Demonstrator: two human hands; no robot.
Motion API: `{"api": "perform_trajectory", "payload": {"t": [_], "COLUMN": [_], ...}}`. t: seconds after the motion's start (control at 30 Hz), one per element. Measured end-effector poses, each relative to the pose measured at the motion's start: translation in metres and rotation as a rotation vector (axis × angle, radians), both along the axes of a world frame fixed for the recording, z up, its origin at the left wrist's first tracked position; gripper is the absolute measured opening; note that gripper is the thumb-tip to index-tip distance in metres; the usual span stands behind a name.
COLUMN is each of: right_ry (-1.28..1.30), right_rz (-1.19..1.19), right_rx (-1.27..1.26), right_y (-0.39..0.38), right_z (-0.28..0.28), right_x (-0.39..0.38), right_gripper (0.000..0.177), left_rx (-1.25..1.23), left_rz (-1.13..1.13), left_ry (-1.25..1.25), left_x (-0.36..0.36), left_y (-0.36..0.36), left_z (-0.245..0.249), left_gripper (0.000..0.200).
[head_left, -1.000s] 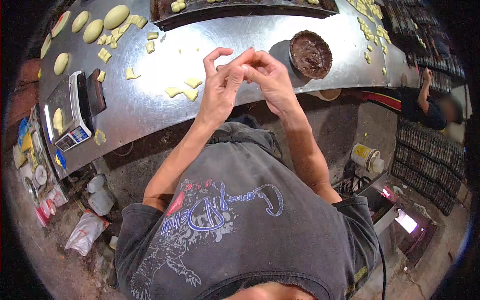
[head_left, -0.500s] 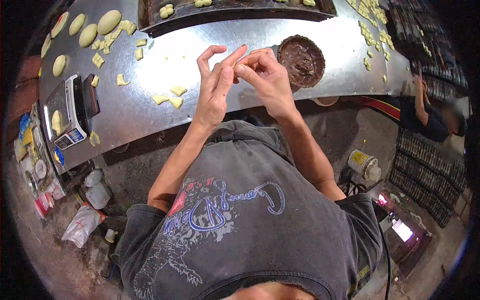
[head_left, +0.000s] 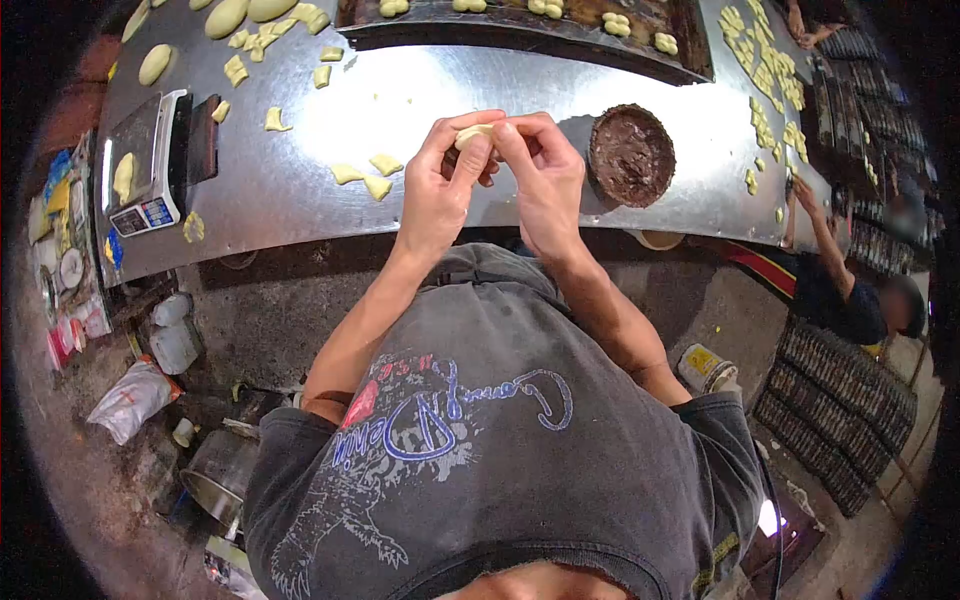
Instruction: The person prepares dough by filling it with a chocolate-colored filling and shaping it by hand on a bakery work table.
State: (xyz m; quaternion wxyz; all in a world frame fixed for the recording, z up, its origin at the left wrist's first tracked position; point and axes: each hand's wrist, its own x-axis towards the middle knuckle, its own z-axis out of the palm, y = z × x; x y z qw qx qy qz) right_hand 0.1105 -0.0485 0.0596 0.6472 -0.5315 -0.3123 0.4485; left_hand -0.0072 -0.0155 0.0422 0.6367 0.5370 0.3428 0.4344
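A small pale dough piece (head_left: 474, 134) is pinched between both hands above the metal table. My left hand (head_left: 446, 180) has its fingers and thumb closed on the dough's left side. My right hand (head_left: 543, 172) closes on the dough from the right. Just right of my right hand stands a round bowl (head_left: 632, 156) of dark brown paste. Three cut dough pieces (head_left: 377, 187) lie on the table to the left of my left hand.
A tray (head_left: 530, 42) with shaped dough stands at the back. Dough balls (head_left: 155, 64) and a digital scale (head_left: 146, 165) are on the left. Many dough pieces (head_left: 765, 55) lie at the right. A co-worker (head_left: 840, 290) reaches to the table's right end.
The dough now shows between my fingertips, and both hands' fingers are more curled around it. The view has shifted, and another person's hands appear at the upper right.
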Motion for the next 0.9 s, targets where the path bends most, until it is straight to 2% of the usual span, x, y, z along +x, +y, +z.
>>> {"api": "perform_trajectory", "payload": {"t": [0.1,0.13,0.23,0.27,0.37,0.4,0.5,0.53,0.63,0.67,0.77,0.8,0.9], "right_ry": [-0.653,-0.693,-0.890,-0.938,-1.018,-0.732,0.088,0.134,0.062,-0.094,-0.591,-0.769,-1.201], "right_rz": [0.008,-0.014,-0.009,0.006,0.091,0.195,0.399,0.318,0.291,0.253,0.100,0.099,0.026], "right_rx": [0.169,0.199,0.288,0.268,0.188,0.091,-0.248,-0.192,-0.192,-0.231,-0.187,-0.124,0.304], "right_y": [-0.004,-0.005,-0.005,-0.002,0.008,0.009,0.010,0.012,0.012,0.013,0.010,0.009,0.007], "right_z": [0.011,0.004,0.003,0.006,0.011,0.007,0.010,0.004,-0.007,-0.015,-0.029,-0.029,-0.020], "right_x": [-0.018,-0.026,-0.036,-0.037,-0.037,-0.039,-0.042,-0.049,-0.058,-0.060,-0.074,-0.077,-0.087], "right_gripper": [0.016,0.020,0.019,0.015,0.016,0.020,0.025,0.026,0.023,0.023,0.024,0.028,0.035], "left_rx": [-0.122,-0.145,-0.146,-0.082,-0.144,-0.143,-0.197,-0.183,-0.281,-0.290,-0.554,-0.665,-0.643], "left_rz": [0.109,0.123,0.077,0.035,-0.124,-0.187,-0.249,-0.234,-0.300,-0.307,-0.345,-0.265,-0.281], "left_ry": [-0.097,-0.088,0.049,0.146,0.123,0.078,-0.115,-0.110,-0.115,-0.108,-0.152,-0.188,-0.051], "left_x": [-0.014,-0.018,-0.038,-0.043,-0.066,-0.069,-0.072,-0.072,-0.087,-0.089,-0.099,-0.098,-0.112], "left_y": [0.003,0.005,0.005,0.005,0.010,0.010,0.005,0.002,0.006,0.007,0.014,0.013,0.021], "left_z": [0.011,0.014,0.017,0.018,0.011,0.004,-0.005,-0.003,-0.012,-0.013,-0.030,-0.033,-0.036], "left_gripper": [0.033,0.041,0.048,0.062,0.074,0.085,0.088,0.094,0.097,0.101,0.102,0.103,0.103]}}
